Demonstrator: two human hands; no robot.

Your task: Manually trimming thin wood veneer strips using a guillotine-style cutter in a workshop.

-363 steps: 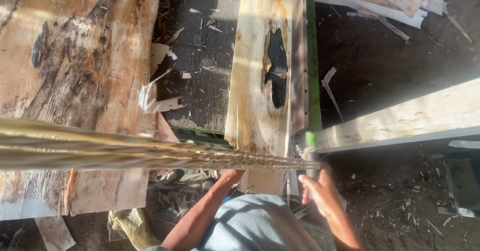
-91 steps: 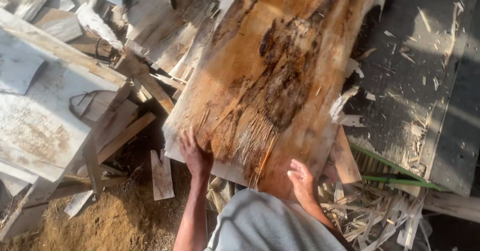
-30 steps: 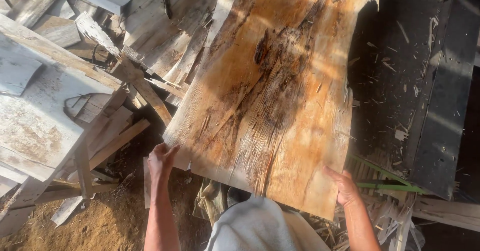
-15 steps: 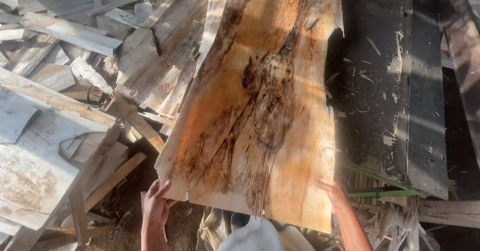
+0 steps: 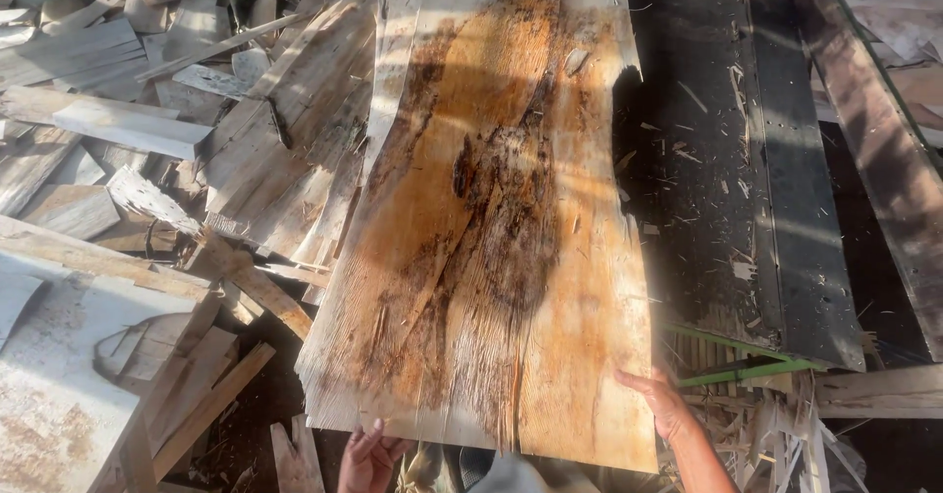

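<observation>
We grip the near edge of the wide stained wood veneer sheet, left hand underneath, right hand clasping its corner, beside the scrap wood pile; mid-carry.

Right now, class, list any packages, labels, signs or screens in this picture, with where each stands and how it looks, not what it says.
None show: no package, label, sign or screen.
Only a stained wood veneer sheet held at its near edge by the left hand and right hand, a scrap wood pile to the left, a dark machine bed to the right.
</observation>
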